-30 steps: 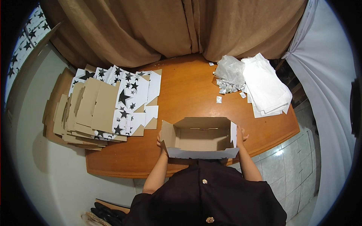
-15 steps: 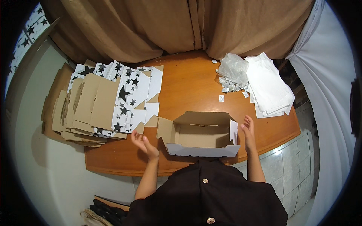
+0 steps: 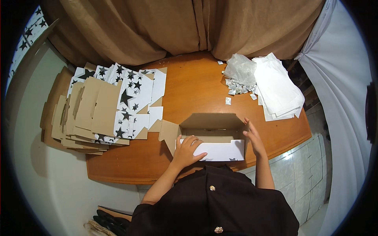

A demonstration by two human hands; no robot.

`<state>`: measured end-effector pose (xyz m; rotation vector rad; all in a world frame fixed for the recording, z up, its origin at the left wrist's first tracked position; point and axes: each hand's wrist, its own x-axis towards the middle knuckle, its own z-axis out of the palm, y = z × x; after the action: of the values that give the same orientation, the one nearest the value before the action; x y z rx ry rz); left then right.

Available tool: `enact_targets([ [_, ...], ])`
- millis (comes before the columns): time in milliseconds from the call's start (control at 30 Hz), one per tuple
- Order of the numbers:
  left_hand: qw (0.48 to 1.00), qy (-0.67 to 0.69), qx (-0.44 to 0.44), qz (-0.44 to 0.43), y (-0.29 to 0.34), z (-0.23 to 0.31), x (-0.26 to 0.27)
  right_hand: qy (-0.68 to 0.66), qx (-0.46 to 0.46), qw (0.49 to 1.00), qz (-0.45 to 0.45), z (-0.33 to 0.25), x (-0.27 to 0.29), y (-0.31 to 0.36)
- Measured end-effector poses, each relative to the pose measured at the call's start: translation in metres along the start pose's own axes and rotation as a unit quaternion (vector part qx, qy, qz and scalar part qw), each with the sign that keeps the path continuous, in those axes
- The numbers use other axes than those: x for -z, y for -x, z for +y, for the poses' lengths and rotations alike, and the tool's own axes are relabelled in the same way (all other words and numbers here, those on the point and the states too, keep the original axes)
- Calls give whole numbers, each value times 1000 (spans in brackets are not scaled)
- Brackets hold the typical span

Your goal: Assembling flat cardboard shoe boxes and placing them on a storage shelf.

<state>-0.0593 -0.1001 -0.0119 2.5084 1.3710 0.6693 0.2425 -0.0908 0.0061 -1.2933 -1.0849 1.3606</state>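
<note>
I'm resting my left hand (image 3: 186,152) on the cardboard box (image 3: 225,151), can't tell if clamped, right hand (image 3: 255,140) hovering spread alongside.

The box (image 3: 220,150) is brown inside, white and dark-starred outside; the table (image 3: 189,94) is orange-brown, the paper (image 3: 279,88) white, the curtain (image 3: 169,31) brown, the shirt (image 3: 185,208) black.

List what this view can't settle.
Head view:
- box interior, front: hidden by front panel and left hand
- right hand touching box or not: angle unclear
- sachets under bag: covered
- lower sheets: upper ones cover them
- sachet print: too small
</note>
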Motion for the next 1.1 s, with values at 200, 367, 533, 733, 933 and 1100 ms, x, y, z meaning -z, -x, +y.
enact_targets([
  [200,1000,-23,-10,18,-3,2,-1,224,115,967,38,30,-21,-4],
  [367,998,-49,-11,44,1,4,-4,346,126,921,131,21,-36,0],
  [533,996,-76,-25,50,3,-1,-5,378,112,911,122,22,-39,-5],
  [733,882,96,49,460,10,-22,-8,323,180,920,127,39,-29,-10],
  [933,804,467,293,221,30,-62,13,258,180,940,135,36,-31,-11],
  [1100,995,79,39,48,29,-45,16,258,171,940,140,42,-30,-14],
])
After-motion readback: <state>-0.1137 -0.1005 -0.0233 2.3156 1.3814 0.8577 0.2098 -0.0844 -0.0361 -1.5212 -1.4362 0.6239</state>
